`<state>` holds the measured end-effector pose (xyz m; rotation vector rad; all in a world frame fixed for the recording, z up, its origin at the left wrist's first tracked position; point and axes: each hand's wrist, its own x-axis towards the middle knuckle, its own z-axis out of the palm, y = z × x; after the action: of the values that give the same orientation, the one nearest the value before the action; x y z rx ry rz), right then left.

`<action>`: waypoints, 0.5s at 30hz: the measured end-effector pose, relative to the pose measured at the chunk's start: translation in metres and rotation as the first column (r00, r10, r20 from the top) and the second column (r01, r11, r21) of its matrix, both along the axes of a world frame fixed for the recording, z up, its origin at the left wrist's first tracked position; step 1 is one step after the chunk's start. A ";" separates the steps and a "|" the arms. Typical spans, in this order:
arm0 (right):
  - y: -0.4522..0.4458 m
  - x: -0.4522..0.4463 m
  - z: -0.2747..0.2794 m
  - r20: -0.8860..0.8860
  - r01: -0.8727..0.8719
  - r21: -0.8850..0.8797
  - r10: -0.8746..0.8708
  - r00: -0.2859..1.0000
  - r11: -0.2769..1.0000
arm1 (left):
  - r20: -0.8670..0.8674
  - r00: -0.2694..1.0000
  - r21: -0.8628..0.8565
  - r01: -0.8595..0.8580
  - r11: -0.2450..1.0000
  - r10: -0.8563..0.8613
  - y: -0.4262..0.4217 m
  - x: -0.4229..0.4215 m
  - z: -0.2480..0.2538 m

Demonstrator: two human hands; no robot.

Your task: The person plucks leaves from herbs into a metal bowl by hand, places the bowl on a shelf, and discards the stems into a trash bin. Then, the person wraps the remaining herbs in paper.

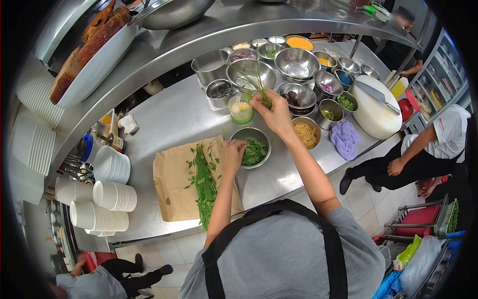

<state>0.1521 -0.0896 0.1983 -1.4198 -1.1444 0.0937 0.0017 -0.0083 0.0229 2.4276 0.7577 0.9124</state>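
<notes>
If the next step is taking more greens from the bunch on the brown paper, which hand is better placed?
Left, I'd judge. The left hand is beside the bunch, at the near bowl's edge. The right hand is farther off and holds stems.

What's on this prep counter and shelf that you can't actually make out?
All in the head view:
- Whether the left hand pinches anything: its own fingers hide it.
- How many stems the right hand holds: its fingers cover them.
- The bottom of the leaf bowl: leaves cover it.
- The full metal bowl on the shelf: the top edge cuts it off.
</notes>
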 end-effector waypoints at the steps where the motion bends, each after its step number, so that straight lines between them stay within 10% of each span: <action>1: -0.001 0.000 -0.003 -0.020 -0.005 -0.040 0.004 1.000 0.999 | 0.013 1.000 0.002 0.006 1.000 -0.006 0.004 -0.003 0.001; 6: -0.005 -0.002 -0.021 -0.087 -0.030 -0.201 0.013 0.996 0.979 | 0.081 0.997 -0.387 0.019 0.922 0.014 0.004 -0.007 0.050; 9: 0.000 0.001 -0.044 -0.169 -0.095 -0.121 0.074 0.983 0.988 | 0.449 0.891 -0.698 0.393 0.598 -0.062 -0.012 -0.001 0.073; 15: -0.008 -0.012 -0.036 -0.390 -0.197 -0.146 0.127 0.912 0.969 | 0.460 0.886 -0.648 0.379 0.661 -0.057 -0.032 0.015 0.065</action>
<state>0.1404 -0.0972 0.1619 -1.3869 -0.9443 0.5823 0.0168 -0.0402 0.0875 1.5064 0.5040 0.7720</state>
